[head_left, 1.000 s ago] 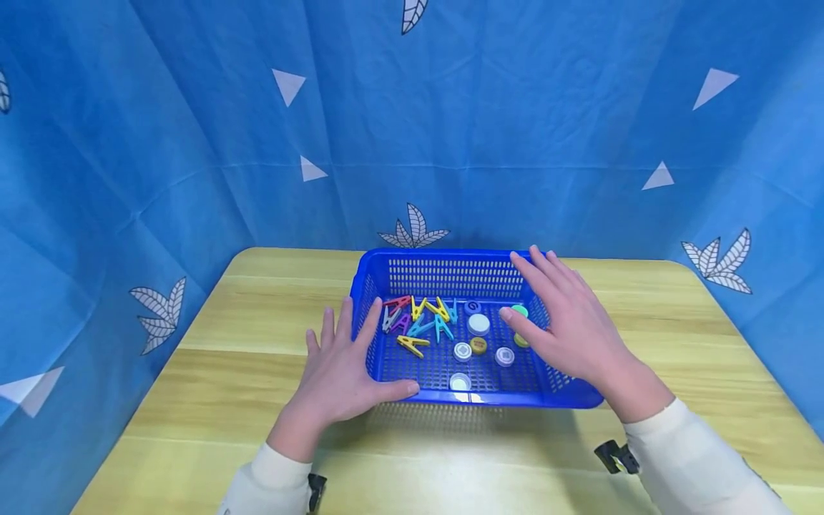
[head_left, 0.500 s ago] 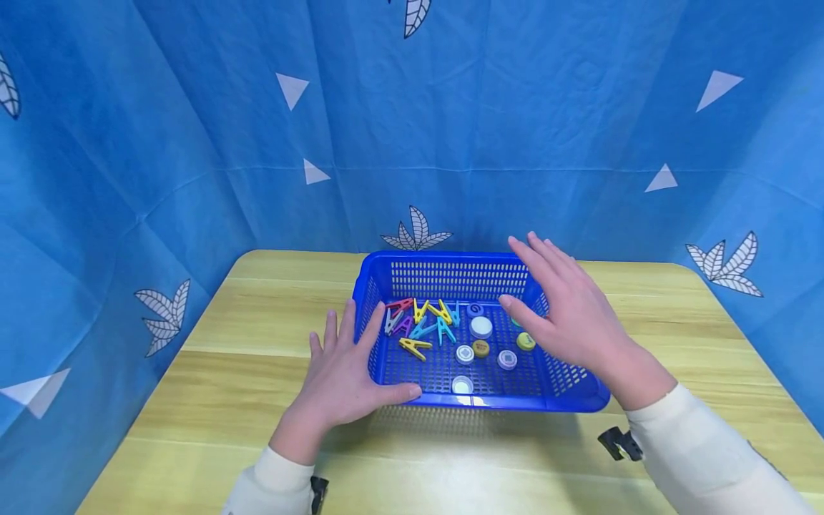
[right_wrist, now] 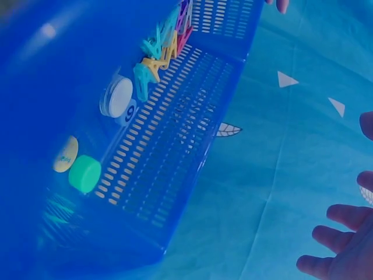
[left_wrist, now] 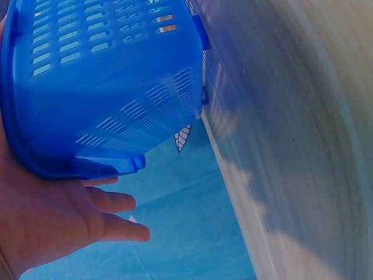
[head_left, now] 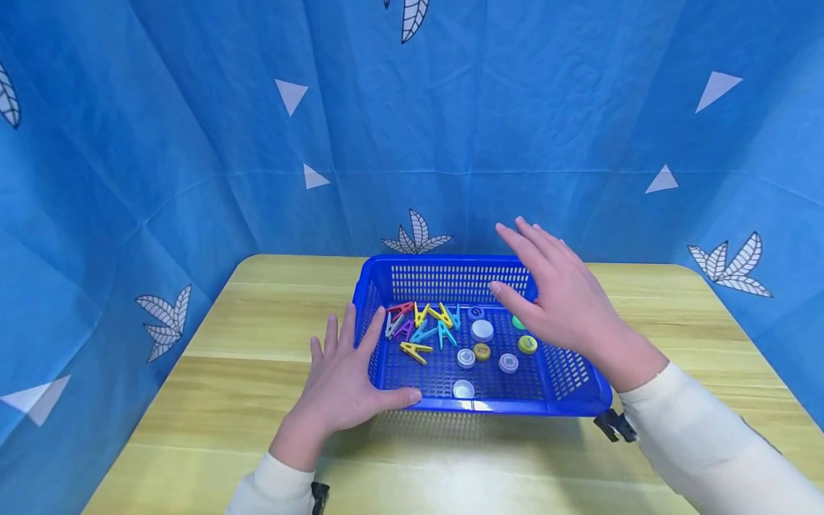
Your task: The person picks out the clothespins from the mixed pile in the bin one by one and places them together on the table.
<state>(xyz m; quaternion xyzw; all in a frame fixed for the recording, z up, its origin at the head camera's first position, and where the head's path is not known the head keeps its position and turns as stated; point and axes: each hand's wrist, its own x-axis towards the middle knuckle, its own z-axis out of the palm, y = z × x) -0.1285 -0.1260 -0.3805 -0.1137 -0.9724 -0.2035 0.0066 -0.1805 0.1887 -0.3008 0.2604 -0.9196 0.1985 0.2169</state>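
Observation:
A blue plastic basket (head_left: pixel 450 406) with slotted walls stands on the table. Clothespins in several colours, among them a yellow clothespin (head_left: pixel 415 350) at the front, lie in its left half. Bottle caps lie to their right, including a white cap (head_left: pixel 481 330), a yellow cap (head_left: pixel 527 345) and a green cap (right_wrist: pixel 85 174). My left hand (head_left: pixel 337 386) lies at the basket's left front corner, fingers spread, thumb along the front rim. The right hand (head_left: pixel 563 300) hovers above the basket's right side with straight fingers, apart from the caps and holding nothing.
A light wood table (head_left: pixel 212 408) carries the basket. Blue cloth (head_left: pixel 412 129) with white leaf and triangle prints hangs behind it and at both sides. Black wrist mounts (head_left: pixel 614 425) show at the sleeves.
The right hand has risen and shifted slightly left, uncovering the yellow cap and the basket's right wall. My left hand stays at the left corner. The view has tilted slightly.

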